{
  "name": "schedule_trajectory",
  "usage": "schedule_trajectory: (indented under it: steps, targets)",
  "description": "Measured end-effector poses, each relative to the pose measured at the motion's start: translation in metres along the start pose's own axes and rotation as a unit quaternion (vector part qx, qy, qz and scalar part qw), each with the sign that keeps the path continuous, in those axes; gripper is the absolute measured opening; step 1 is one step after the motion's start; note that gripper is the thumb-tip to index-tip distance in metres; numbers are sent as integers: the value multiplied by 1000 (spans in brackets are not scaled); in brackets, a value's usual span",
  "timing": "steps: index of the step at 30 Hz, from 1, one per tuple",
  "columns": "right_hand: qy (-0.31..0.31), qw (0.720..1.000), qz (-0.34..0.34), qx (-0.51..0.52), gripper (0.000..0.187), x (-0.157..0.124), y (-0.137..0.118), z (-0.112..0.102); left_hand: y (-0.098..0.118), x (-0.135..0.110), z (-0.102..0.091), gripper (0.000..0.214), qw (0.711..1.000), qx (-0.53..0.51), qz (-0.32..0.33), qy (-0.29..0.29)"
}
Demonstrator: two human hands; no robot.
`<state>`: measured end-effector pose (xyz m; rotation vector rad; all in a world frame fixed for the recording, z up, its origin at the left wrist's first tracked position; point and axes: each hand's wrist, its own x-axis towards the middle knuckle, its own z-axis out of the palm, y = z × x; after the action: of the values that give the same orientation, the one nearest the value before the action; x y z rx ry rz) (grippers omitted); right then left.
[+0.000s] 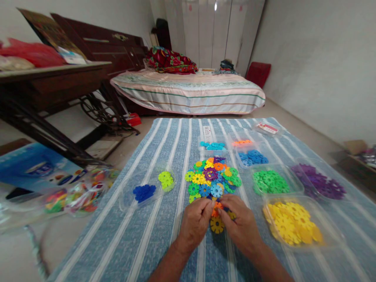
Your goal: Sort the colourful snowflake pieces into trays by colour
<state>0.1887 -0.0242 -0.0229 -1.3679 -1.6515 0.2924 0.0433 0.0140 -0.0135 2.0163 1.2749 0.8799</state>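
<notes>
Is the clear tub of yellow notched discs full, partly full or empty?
Partly full: the clear tub holds yellow notched discs heaped leftward, with bare plastic at right.

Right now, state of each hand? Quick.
Left hand: closed, gripping an orange notched disc from its left side.
Right hand: closed, gripping the same disc from its right side.
</notes>
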Motion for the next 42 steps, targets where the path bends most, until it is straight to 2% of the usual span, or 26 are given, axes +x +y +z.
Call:
schedule_trajectory:
  steps: [3,6,9,13,15,16,19,23,26,29,34,42]
  targets:
    - [-39,999,16,1,14,9,-7,-11,-1,0,-3,33,1000,-20,-3,9]
    - [-50,995,-18,-81,16,41,6,-27,-6,3,-6,30,999,-23,-12,38]
    - [-10,975,-68,-210,21,99,38,-45,-12,4,-10,28,998,-8,-14,53]
    - [58,934,-31,-352,25,178,79,-67,-16,4,-15,28,998,21,-5,67]
    - [81,925,-5,-371,30,195,83,-70,-18,5,-18,29,997,38,-7,68]
    - [82,926,-3,-368,31,195,81,-68,-19,5,-20,30,997,47,-10,67]
    - [46,949,-37,-309,26,165,58,-55,-22,6,-23,31,996,67,-21,50]
    - [-28,979,-80,-185,18,94,17,-25,-22,6,-26,25,995,94,-31,1]
    - [-76,979,-110,-155,14,47,-2,-4,-19,6,-27,24,991,123,-35,-40]
    - [-97,973,-116,-177,13,15,-7,9,-16,5,-26,25,984,154,-32,-83]
    - [-90,961,-112,-237,23,-11,-1,19,-11,4,-25,28,966,206,-34,-154]
    - [-22,958,-126,-257,20,-19,1,29,-6,5,-26,33,934,263,-58,-233]
